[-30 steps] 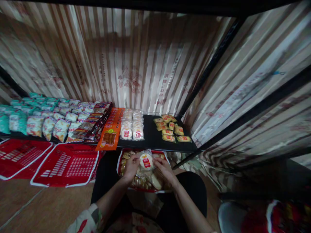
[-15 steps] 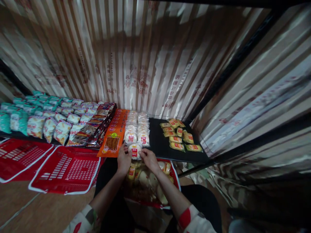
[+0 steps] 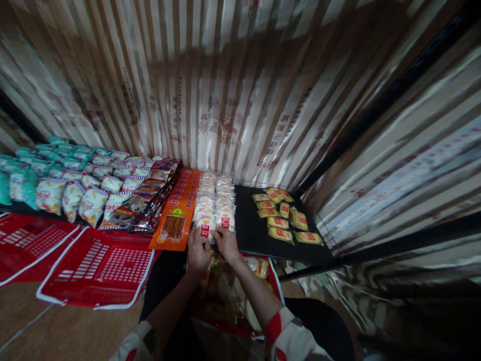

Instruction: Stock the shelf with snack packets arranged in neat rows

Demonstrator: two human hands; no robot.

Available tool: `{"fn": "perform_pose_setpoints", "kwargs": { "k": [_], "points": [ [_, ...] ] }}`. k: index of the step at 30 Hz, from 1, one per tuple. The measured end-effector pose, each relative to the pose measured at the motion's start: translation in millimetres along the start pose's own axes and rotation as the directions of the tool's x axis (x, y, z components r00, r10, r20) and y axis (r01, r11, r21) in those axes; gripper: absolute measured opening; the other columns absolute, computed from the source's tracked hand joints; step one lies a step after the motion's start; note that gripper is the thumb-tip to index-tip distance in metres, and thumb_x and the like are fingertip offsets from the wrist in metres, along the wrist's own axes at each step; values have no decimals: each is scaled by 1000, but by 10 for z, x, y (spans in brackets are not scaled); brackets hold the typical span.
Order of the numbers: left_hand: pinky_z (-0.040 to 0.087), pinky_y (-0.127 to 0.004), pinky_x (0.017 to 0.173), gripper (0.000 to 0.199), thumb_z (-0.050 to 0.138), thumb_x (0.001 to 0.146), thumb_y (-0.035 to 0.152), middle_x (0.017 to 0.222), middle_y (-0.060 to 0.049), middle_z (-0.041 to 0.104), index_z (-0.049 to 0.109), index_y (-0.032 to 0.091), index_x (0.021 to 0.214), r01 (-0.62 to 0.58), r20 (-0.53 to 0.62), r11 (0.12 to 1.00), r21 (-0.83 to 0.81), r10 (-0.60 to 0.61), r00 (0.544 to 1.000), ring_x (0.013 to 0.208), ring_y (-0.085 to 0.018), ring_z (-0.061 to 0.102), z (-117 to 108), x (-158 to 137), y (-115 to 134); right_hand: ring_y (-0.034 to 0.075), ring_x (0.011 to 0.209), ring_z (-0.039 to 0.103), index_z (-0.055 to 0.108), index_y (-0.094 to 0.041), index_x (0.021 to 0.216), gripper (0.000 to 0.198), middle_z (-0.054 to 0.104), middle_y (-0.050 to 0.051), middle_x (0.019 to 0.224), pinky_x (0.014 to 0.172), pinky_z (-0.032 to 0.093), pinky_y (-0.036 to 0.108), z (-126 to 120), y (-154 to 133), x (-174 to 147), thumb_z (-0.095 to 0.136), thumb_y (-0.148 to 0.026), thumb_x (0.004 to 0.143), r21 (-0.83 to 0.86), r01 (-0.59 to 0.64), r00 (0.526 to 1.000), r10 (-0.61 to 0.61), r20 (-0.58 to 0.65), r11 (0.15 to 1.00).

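A round white rice cracker packet [image 3: 205,229] with a red label lies at the front of the left row of crackers. My left hand [image 3: 198,252] grips its left edge, and my right hand [image 3: 226,244] pinches it from the right. Behind it run two rows of similar wrapped crackers [image 3: 224,203] on the black shelf [image 3: 250,230]. An orange snack packet [image 3: 176,213] lies flat just left of the rows. Under my forearms, a red basket [image 3: 277,281] holds more wrapped snacks, partly hidden.
Yellow wrapped snacks [image 3: 278,222] lie on the shelf's right part. Brown packets [image 3: 150,193], white bags [image 3: 92,205] and green bags [image 3: 22,188] fill its left. Red baskets [image 3: 101,265] stand below. A dark shelf post [image 3: 361,120] slants at the right.
Both hands have pushed the rice cracker packet from the shelf's front edge back onto the front of the left row. The view has shifted slightly.
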State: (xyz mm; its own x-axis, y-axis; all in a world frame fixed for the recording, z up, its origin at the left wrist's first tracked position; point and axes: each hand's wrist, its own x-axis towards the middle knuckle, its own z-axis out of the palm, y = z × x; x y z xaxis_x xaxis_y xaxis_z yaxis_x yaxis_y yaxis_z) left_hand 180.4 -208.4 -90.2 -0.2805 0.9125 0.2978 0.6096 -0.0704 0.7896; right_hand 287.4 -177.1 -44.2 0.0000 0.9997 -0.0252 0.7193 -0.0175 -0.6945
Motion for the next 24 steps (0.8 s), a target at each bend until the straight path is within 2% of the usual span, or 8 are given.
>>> {"fn": "perform_pose_setpoints", "kwargs": {
  "k": [5,8,11,13,16,18,21,24],
  "points": [
    [39,-45,100,41,44,78,16,118,-16,46,47,11,119,-5,-9,998,70,6,1000,116,-28,44,7,37,77,17,74,64,69,-21,80,30,71,7,82,62,39,23,-116,-110,-7,46,-38,89,-315,40,999,-44,-4,948],
    [38,-47,99,41,44,80,18,120,-17,43,44,10,120,11,-20,996,93,-9,1000,118,-29,42,29,66,119,17,76,64,68,-21,83,29,70,8,86,64,40,25,-152,-131,-5,46,-40,89,-426,54,999,-52,17,903],
    [37,-48,100,44,44,81,21,123,-17,41,40,10,124,30,-34,994,104,-27,999,120,-30,40,64,82,148,16,76,62,66,-20,82,28,69,6,85,66,41,24,-146,-83,-2,46,-39,89,-432,99,995,-103,15,896],
    [35,-48,101,47,44,82,21,126,-18,39,38,10,127,45,-39,992,122,-40,998,123,-30,38,81,81,168,17,80,59,65,-20,86,27,66,6,86,71,42,26,-136,-5,-6,45,-38,90,-407,132,982,-176,-72,904],
    [33,-49,102,52,44,81,19,131,-21,35,33,9,131,45,-40,986,158,-39,998,127,-32,33,91,73,199,21,99,52,63,-19,104,27,61,10,104,85,42,32,-132,177,-5,44,-34,90,-386,198,905,-319,-282,901],
    [32,-50,103,54,43,82,18,135,-23,32,31,8,134,27,-44,984,175,-19,999,130,-33,30,94,72,215,24,113,43,60,-20,114,31,53,12,122,92,39,38,-134,322,8,43,-31,90,-394,242,850,-390,-354,887],
    [31,-51,103,55,43,83,18,137,-25,31,29,8,135,-3,-53,982,187,13,999,131,-34,28,111,91,220,26,126,31,56,-23,123,36,40,9,140,98,36,43,-126,511,43,40,-28,91,-412,294,835,-442,-329,863],
    [31,-53,103,54,42,82,17,137,-24,34,30,9,135,-16,-51,982,186,26,998,132,-33,28,139,130,204,25,128,29,51,-25,128,39,37,6,143,100,36,44,-102,612,73,39,-27,91,-404,316,846,-448,-289,858]
  ]
}}
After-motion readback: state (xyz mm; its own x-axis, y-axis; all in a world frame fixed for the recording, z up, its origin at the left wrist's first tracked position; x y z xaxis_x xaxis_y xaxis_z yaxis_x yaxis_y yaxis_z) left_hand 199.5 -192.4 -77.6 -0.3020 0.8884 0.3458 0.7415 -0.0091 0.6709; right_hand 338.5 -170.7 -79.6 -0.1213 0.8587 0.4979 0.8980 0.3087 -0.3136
